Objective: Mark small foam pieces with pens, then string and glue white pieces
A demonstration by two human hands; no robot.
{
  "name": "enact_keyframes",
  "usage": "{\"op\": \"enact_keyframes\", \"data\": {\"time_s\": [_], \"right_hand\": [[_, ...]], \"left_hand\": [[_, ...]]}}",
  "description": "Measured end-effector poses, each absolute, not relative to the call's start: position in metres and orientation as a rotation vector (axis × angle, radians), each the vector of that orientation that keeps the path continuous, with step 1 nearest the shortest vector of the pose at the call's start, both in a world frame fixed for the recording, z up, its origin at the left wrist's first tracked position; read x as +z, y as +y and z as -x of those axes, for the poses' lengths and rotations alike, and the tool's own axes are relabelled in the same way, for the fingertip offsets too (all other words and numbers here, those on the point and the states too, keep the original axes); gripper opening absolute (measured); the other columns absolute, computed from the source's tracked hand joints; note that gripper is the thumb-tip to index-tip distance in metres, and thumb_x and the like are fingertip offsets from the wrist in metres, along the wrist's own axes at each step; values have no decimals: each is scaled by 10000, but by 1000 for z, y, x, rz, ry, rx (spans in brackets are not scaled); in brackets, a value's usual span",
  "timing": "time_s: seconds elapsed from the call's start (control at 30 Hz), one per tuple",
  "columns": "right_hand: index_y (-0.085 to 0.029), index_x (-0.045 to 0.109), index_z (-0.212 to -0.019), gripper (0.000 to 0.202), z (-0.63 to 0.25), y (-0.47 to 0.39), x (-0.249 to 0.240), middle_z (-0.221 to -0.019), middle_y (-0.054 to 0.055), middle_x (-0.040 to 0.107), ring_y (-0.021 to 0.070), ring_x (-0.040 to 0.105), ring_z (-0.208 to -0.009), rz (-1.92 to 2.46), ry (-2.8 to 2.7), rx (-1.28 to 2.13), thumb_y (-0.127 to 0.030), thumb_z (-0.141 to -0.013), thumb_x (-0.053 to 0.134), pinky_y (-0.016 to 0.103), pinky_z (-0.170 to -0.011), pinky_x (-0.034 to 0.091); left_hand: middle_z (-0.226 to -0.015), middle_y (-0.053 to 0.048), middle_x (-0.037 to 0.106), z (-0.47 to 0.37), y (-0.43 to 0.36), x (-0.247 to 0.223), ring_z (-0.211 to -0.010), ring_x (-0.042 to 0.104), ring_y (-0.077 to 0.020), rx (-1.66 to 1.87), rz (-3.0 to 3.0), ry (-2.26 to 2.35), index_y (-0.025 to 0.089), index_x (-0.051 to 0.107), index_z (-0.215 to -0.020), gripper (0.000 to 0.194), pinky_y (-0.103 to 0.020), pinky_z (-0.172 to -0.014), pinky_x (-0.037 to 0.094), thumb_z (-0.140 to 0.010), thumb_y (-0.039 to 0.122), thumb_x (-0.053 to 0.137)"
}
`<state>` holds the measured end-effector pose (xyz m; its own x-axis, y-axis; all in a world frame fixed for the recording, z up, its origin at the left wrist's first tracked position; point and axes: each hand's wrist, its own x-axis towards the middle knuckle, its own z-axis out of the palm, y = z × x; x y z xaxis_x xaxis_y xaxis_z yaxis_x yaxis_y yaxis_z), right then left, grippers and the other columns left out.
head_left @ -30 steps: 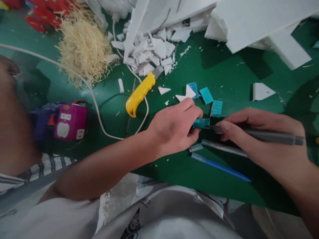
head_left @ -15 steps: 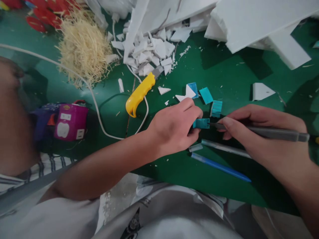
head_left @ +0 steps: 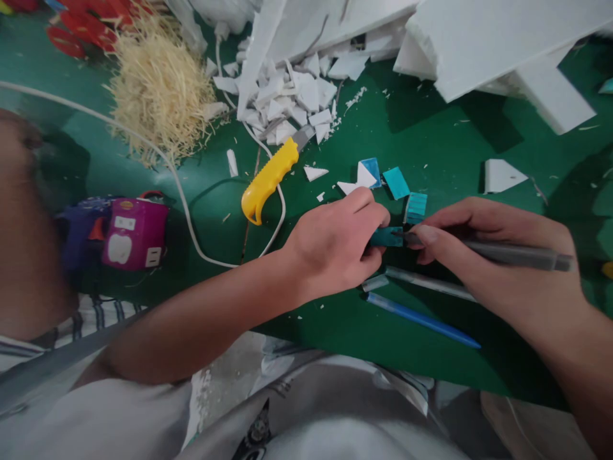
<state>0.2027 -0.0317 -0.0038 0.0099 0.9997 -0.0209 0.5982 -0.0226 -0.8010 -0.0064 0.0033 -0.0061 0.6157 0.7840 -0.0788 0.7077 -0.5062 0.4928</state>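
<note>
Between the fingertips of my left hand is a small teal-coloured block, held down at the table. My right hand grips a dark grey pen, whose tip meets the block's right end. Just above lie a teal block with dark lines, a plain teal piece and a blue piece with white foam against it. Below my hands rest a clear pen barrel, a short clear cap and a blue pen.
A yellow-handled cutter lies left of my left hand, across a white cable. Behind are foam scraps, large foam boards and pale shredded straw. A magenta plug adapter sits near another person's arm.
My right hand has shifted slightly left, bringing the pen tip onto the teal block. My left hand stays in place with its hold unchanged.
</note>
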Motion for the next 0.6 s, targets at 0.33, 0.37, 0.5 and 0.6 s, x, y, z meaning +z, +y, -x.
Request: {"op": "enact_keyframes", "data": {"time_s": [0.33, 0.37, 0.5, 0.6], "right_hand": [[-266, 698, -705, 144, -188, -28, 7, -598, -38, 693, 122, 608, -488, 1708, -1603, 944, -335, -826, 733, 257, -465, 462], [-267, 697, -699, 143, -187, -28, 9, -598, -38, 691, 121, 606, -491, 1704, -1594, 959, -328, -823, 733, 255, -469, 463], [-263, 697, -689, 144, -186, -28, 11, -606, -28, 694, 129, 613, -509, 1731, -1579, 976, -320, -816, 734, 256, -480, 471], [-259, 708, -699, 133, -186, -28, 12, -618, -22, 702, 132, 619, -515, 1746, -1585, 979, -330, -809, 736, 254, -478, 471]], "left_hand": [[-1055, -39, 626, 7, 4, -4, -830, 628, -164, 163, -2353, 1179, 197, 668, -1078, 223, -283, -625, 402, -864, 229, 613], [-1056, -39, 626, 7, 4, -4, -825, 625, -162, 163, -2353, 1180, 197, 666, -1079, 223, -284, -627, 402, -865, 229, 612], [-1060, -38, 624, 7, 4, -4, -826, 621, -162, 165, -2349, 1183, 196, 662, -1079, 220, -285, -629, 407, -868, 230, 610], [-1049, -36, 622, 7, 3, -3, -823, 618, -159, 175, -2350, 1181, 191, 664, -1076, 219, -283, -627, 406, -867, 222, 608]]}}
